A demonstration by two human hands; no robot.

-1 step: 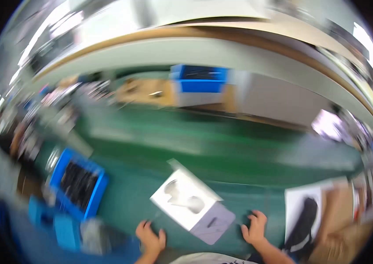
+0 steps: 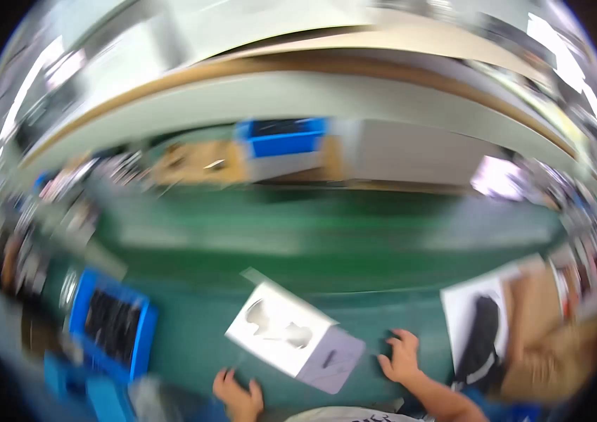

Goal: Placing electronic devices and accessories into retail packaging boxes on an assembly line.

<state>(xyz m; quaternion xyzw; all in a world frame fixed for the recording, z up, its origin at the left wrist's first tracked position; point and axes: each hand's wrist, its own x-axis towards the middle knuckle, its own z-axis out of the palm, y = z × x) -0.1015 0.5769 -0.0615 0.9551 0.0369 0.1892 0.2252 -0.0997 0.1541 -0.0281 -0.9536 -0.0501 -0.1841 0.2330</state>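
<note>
Where hands (image 2: 238, 395) flank: white box (image 2: 281, 330) (cardboard).

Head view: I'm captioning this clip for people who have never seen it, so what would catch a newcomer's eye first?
The white box with a dark cut-out in its top, lying tilted on the green table at lower centre. The left hand and right hand rest on the table either side of it, neither holding it. Next, the bright blue tray of dark parts at lower left.

White open box (image 2: 291, 337) lying tilted on green table, flap down.
</note>
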